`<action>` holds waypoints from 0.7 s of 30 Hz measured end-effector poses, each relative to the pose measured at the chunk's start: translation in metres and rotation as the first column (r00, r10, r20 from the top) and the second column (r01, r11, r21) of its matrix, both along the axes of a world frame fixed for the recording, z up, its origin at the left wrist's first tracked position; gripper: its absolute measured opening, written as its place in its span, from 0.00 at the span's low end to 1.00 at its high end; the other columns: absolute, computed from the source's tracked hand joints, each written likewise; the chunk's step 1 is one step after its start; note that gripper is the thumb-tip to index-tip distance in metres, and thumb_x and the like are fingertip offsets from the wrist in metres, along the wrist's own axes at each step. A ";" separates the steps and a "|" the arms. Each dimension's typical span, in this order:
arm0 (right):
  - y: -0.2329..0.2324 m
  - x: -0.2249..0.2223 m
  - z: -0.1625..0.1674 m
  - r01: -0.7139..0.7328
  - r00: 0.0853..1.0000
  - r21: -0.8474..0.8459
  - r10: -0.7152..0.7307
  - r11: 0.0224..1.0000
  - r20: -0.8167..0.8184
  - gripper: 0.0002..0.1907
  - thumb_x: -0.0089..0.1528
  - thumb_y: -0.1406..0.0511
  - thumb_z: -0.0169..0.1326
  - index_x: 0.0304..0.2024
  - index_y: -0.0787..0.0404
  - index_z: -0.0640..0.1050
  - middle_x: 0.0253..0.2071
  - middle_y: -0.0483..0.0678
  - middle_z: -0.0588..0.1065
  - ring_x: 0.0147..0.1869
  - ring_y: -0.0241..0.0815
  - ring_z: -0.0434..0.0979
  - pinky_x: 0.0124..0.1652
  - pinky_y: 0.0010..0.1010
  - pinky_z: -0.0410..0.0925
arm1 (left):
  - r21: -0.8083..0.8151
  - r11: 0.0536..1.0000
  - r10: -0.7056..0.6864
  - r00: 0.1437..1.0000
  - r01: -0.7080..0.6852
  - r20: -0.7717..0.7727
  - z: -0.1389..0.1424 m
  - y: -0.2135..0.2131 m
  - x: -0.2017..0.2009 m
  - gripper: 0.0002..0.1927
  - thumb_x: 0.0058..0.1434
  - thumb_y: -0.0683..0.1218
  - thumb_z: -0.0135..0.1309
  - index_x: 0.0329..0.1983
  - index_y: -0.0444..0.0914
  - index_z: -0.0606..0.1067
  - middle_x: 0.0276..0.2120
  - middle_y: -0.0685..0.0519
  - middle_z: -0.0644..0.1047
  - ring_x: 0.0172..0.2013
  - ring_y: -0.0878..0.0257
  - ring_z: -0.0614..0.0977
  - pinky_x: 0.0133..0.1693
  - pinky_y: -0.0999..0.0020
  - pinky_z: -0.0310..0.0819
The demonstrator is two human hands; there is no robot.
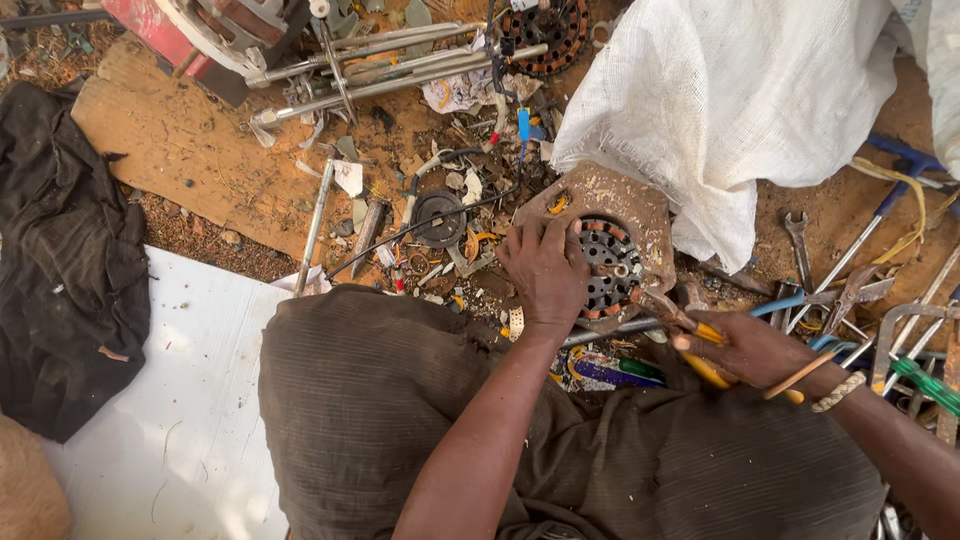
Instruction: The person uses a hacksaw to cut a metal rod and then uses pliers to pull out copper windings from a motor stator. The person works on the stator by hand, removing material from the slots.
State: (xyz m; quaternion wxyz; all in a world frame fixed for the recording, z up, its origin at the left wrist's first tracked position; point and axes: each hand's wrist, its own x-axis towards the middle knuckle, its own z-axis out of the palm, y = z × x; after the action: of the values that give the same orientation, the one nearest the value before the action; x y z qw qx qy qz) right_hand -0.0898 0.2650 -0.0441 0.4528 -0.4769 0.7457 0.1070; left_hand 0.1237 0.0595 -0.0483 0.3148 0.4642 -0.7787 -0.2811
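I see bare reddish-brown dirt ground, flat white sheet, crumpled black cloth, white woven sack, daylight.
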 end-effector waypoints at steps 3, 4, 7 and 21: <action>-0.011 0.001 0.001 0.262 0.918 0.150 -0.294 0.953 0.265 0.35 0.61 0.42 0.48 0.65 0.49 0.74 0.30 0.48 0.75 0.33 0.40 0.77 0.36 0.40 0.74 | -0.035 0.999 0.012 1.000 -0.013 -0.020 -0.002 -0.001 0.000 0.10 0.64 0.44 0.56 0.48 0.39 0.78 0.42 0.50 0.74 0.48 0.52 0.72 0.51 0.50 0.57; -0.013 0.000 -0.002 0.337 0.852 0.141 -0.365 0.931 0.375 0.36 0.57 0.43 0.49 0.62 0.51 0.75 0.28 0.42 0.74 0.31 0.36 0.76 0.34 0.37 0.74 | -0.024 0.999 0.021 1.000 -0.022 -0.014 -0.003 -0.001 -0.001 0.10 0.64 0.44 0.56 0.48 0.39 0.78 0.42 0.50 0.74 0.47 0.52 0.72 0.51 0.50 0.57; -0.017 -0.008 -0.018 0.336 0.624 0.266 -0.426 0.903 0.656 0.34 0.62 0.41 0.45 0.49 0.63 0.78 0.22 0.45 0.69 0.24 0.38 0.69 0.26 0.34 0.69 | -0.025 0.999 0.036 0.999 -0.036 0.011 -0.006 0.000 -0.003 0.08 0.66 0.46 0.56 0.47 0.39 0.78 0.42 0.50 0.74 0.47 0.52 0.72 0.51 0.50 0.58; 0.002 0.011 -0.031 0.074 0.972 -0.142 -0.103 0.987 -0.212 0.26 0.64 0.53 0.50 0.59 0.61 0.72 0.42 0.58 0.75 0.34 0.49 0.79 0.30 0.42 0.78 | -0.017 0.999 0.046 0.999 -0.046 0.006 -0.008 0.001 -0.004 0.10 0.63 0.43 0.57 0.47 0.41 0.79 0.42 0.51 0.74 0.47 0.53 0.73 0.50 0.50 0.58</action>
State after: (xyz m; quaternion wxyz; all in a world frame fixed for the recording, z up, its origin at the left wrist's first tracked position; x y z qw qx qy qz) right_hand -0.0784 0.2668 -0.0752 0.3396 -0.4576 0.8170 0.0883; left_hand 0.1201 0.0602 -0.0563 0.3227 0.4800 -0.7713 -0.2656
